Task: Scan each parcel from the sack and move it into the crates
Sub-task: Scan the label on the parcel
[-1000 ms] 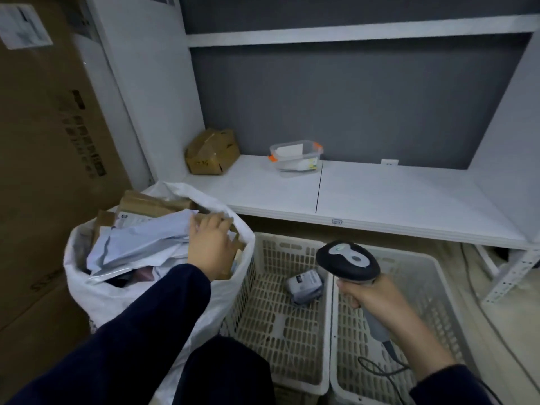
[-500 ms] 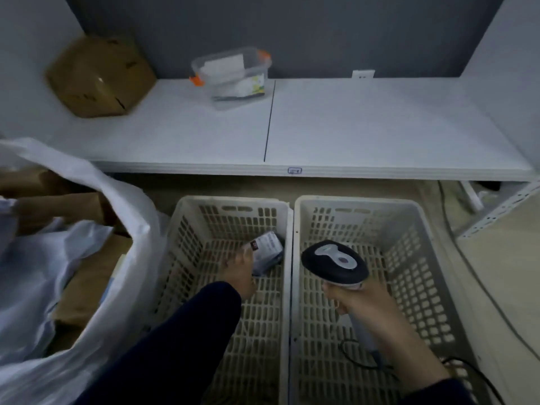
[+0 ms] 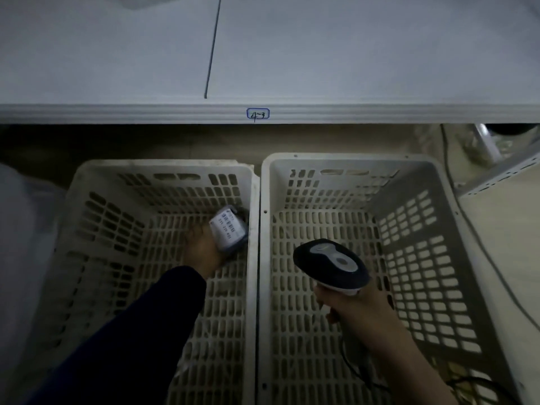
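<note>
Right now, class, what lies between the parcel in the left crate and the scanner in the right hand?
The adjoining walls: the left crate has its right side there, then the right crate its left side, shown in the head view.

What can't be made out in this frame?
All in the head view:
- Left hand: its fingers are hidden behind the parcel in dim light, so grip or mere touch cannot be told.
- Print on the parcel: too small and blurred to read.
- Sack: cut off by the left edge and blurred, contents unseen.
- Scanner in the right hand: its scan window faces away.
</note>
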